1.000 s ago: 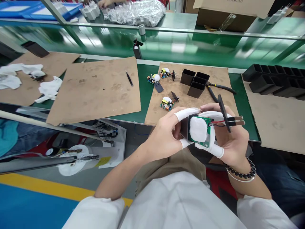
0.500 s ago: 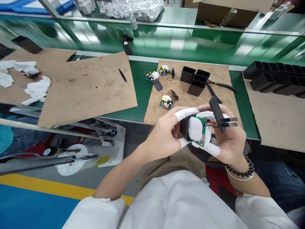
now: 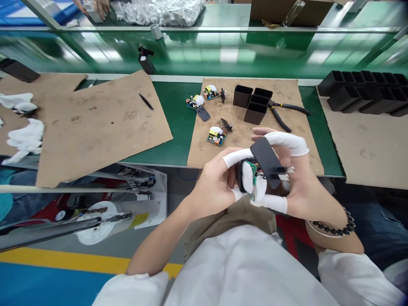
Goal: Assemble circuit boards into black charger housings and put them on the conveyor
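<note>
My left hand (image 3: pixel 212 180), with white finger cots on thumb and forefinger, is closed round a black plastic case (image 3: pixel 239 175). A green circuit board (image 3: pixel 254 182) with white padding stands in the case's open end, partly out of it. My right hand (image 3: pixel 301 178), also in white finger cots, curves round the board from the right. Its thumb is at the board's lower edge; the forefinger arches above. Wired to the board, a black plug cover (image 3: pixel 266 158) with two metal prongs tilts over it between my hands. The right fingertips' contact is partly hidden.
Several circuit boards (image 3: pixel 216 136) and black cases (image 3: pixel 255 111) sit on cardboard (image 3: pixel 199 155), beside black-handled pliers (image 3: pixel 291 107). More cases (image 3: pixel 347 100) stand right. Left are tweezers (image 3: pixel 145 101) and white gloves (image 3: pixel 27 138). Across the green belt, another person's hands (image 3: pixel 101 7) appear.
My right fingers have spread and shifted, the forefinger rising. The plug cover has swung left, over the board. Hands and case moved slightly left and down in view. Another person's hands have appeared top left.
</note>
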The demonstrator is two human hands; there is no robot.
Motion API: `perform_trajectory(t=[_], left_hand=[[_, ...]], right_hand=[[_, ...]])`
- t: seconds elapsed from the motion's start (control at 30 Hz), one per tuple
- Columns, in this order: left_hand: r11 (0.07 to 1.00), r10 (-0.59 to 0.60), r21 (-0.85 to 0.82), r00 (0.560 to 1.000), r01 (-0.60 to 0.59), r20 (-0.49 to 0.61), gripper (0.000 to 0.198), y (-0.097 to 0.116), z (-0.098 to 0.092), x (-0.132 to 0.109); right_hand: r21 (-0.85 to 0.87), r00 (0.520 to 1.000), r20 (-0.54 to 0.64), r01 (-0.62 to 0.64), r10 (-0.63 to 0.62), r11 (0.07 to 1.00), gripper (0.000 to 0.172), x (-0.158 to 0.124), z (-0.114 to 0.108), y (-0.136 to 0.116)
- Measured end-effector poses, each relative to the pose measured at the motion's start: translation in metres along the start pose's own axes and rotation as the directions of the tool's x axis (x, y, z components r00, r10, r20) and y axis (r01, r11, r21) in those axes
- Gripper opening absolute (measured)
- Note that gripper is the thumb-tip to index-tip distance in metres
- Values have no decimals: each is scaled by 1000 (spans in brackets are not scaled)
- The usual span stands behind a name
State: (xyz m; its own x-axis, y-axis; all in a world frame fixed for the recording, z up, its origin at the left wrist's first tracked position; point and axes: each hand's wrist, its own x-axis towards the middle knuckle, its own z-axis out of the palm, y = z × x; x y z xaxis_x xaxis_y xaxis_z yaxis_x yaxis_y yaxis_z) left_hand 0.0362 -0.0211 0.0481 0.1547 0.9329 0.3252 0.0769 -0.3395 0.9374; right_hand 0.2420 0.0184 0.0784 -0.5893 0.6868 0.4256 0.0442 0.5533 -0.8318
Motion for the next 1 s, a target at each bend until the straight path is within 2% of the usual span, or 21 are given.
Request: perform_trajectory(t=[0.1,0.17,0.2,0.3,0.37,0.43,0.5,0.57,0.7,0.8,0.87,1.0], left_hand=[[999,-53,-10,999,53,-11,68,-2,2,-3],[995,-94,-41,996,94,-2,66,-2,3,-3],[990,-121,-66,993,121,10,66,-2,2,-2],[951,-216,-194,968,239,130,65,-2,-1,0],[896,-283,-276,925,349,252,68,-4,-4,1],[831,-339,-322,872,454,353,74,-7,-7,2],[773,-400,-338,826,537,397,82,-9,-9,2],[734,-437,-365,809,573,393,85,-10,-9,2],[713,-469,-442,839,545,277,86,-7,-4,5],[715,-506,-476,849,512,153,87,-7,1,8],[732,-516,-452,848,510,121,87,-10,4,9],[797,-497,-354,864,489,75,84,-24,13,8]], right_hand=[[90,999,-24,23,-20,996,98,-4,-9,-6],[20,998,-53,39,-38,999,89,-2,-15,-12],[-52,998,-28,59,-60,997,82,2,-20,-15],[-175,965,218,183,-144,967,58,21,-38,-15],[-101,915,365,221,-170,970,47,35,-51,-10],[-4,901,410,157,-141,988,41,44,-59,-3],[53,926,366,77,-91,996,39,44,-59,2],[46,964,257,59,-69,997,43,38,-54,5],[-139,996,50,78,-72,987,52,18,-39,8],[-316,998,33,69,-62,946,43,11,-32,11],[-398,997,34,74,-66,915,34,9,-30,14],[-438,995,-98,-24,-22,899,29,7,-25,17]])
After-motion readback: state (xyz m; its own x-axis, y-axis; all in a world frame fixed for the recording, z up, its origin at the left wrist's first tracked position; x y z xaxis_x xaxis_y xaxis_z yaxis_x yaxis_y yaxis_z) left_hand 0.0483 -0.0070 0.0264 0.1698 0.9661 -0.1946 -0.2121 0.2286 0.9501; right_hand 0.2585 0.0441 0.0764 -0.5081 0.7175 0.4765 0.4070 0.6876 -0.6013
